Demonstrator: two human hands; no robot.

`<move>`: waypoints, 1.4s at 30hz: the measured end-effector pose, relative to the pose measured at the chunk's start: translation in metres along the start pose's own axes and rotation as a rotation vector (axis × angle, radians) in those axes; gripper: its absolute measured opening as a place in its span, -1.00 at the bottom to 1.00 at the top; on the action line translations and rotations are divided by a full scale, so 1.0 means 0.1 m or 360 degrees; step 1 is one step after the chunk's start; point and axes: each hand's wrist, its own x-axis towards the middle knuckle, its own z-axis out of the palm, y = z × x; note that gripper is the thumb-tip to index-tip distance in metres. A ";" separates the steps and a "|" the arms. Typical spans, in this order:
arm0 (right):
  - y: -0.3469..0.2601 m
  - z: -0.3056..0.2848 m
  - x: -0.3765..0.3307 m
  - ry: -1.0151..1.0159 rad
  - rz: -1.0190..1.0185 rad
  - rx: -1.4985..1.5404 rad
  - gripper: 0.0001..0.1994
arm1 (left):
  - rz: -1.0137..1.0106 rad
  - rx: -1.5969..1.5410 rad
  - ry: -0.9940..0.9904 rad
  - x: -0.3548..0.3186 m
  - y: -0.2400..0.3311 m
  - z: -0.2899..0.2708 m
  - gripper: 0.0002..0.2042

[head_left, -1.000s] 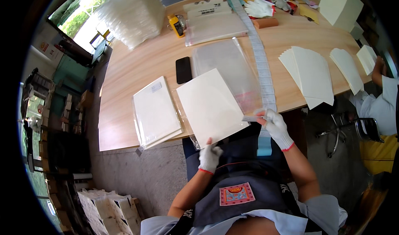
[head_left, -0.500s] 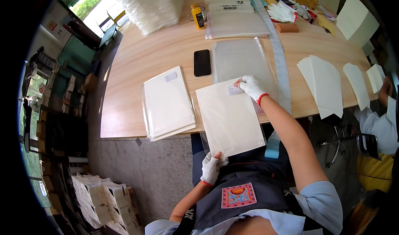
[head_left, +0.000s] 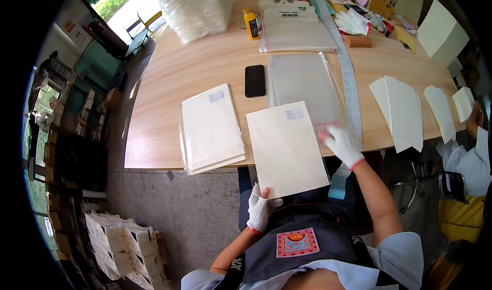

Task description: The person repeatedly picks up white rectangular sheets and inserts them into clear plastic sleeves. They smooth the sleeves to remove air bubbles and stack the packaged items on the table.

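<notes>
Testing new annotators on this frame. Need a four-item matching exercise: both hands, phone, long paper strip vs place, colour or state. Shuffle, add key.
Things
1. Left hand
2. Phone
3. Right hand
4. Long paper strip

Descriptions
A. Running down the table, right of the clear bags
B. Blurred, right of the white sheet
C. Holding the white sheet's lower edge
D. Black, left of the clear bags

Pairs: 1-C, 2-D, 3-B, 4-A

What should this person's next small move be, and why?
Probably to shift the white packet left onto the labelled stack. Its label sits near the top right corner, much like the stack's own; the left hand holds its lower edge, and the blurred right hand appears off it.
</notes>
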 end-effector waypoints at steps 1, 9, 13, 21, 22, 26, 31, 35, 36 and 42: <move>0.05 -0.07 -0.20 -0.0255 0.0070 -0.0182 -0.66 | 0.0058 0.0067 -0.0030 0.01 0.04 0.01 -0.67; -0.01 0.54 -0.61 -0.0834 0.0337 0.1456 -0.85 | 0.0611 0.0851 0.0077 0.11 0.52 -0.16 -0.71; -0.77 0.74 -0.07 -0.0658 -0.0097 0.1411 -0.82 | 0.1456 0.0852 0.0563 0.37 0.85 -0.68 -0.73; -1.80 1.17 0.50 -0.0527 -0.0189 0.0437 -0.69 | 0.0826 0.2608 0.1123 0.85 1.14 -1.84 -0.67; -1.87 1.02 0.43 -0.0568 -0.0122 0.0372 -0.68 | 0.1224 0.2522 0.1197 0.87 1.02 -1.96 -0.64; -1.27 0.67 0.19 -0.0265 -0.0469 0.0731 -0.70 | 0.0972 0.2675 0.1229 1.07 0.95 -2.01 -0.62; 0.17 0.26 -0.37 -0.0067 0.0323 0.1949 -0.80 | 0.1266 0.1454 0.1354 1.06 0.84 -1.96 -0.55; 1.44 -0.10 -0.82 0.1057 0.1041 0.2019 -0.81 | 0.1753 0.1763 0.1455 0.75 1.03 -1.43 -0.51; 1.65 -0.21 -0.87 0.1174 0.1224 0.2020 -0.80 | 0.1780 0.1767 0.1339 0.74 1.03 -1.32 -0.51; 2.44 -0.33 -0.83 0.0676 0.1433 0.2840 -0.71 | 0.1851 0.1527 0.0730 0.94 0.94 -0.74 -0.46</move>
